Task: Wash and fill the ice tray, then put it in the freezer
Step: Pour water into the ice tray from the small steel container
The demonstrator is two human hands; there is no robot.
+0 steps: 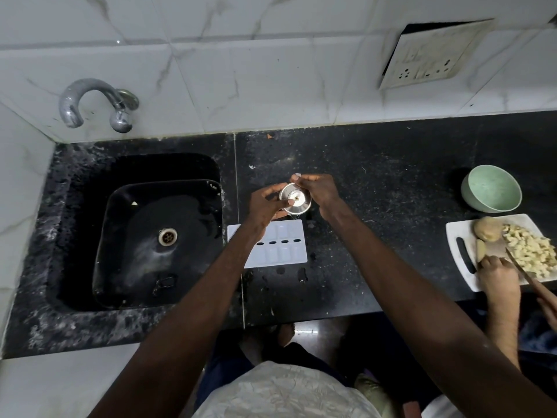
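Beneath fingers (307, 179) around a steel cup (296, 199), ice tray (284, 255) flat on countertop (376, 191).

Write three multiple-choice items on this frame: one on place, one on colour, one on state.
1. Where is the tray?
A. on the cutting board
B. on the counter, right of the sink
C. on the floor

2. What colour is the bowl?
A. green
B. red
C. black

3. What are the left hand and right hand doing?
A. both hang idle
B. both hold the steel vessel
C. one turns the tap

Answers:
1 B: the white tray lies flat on the black counter beside the sink's right edge.
2 A: the bowl is pale green inside and out.
3 B: fingers of both hands grip the vessel above the tray's far edge.
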